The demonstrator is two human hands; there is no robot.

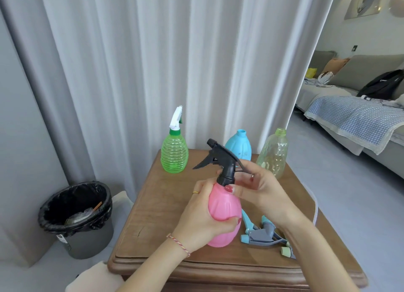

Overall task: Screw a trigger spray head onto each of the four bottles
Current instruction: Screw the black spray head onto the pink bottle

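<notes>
My left hand (pixel 203 217) grips the body of a pink bottle (pixel 223 206) held above the wooden table (pixel 153 204). A black trigger spray head (pixel 220 160) sits on its neck, and my right hand (pixel 260 189) pinches the black collar. At the back left stands a green ribbed bottle (pixel 174 153) with a white spray head (pixel 176 119) on it. A blue bottle (pixel 238 146) and a pale yellow-green clear bottle (pixel 273 154) stand at the back with bare necks. Two grey-and-blue spray heads (pixel 262 235) lie on the table at the right.
A grey bin with a black liner (pixel 76 215) stands on the floor left of the table. White curtains (pixel 153 62) hang behind. A sofa with a blue checked blanket (pixel 354 117) is at the right.
</notes>
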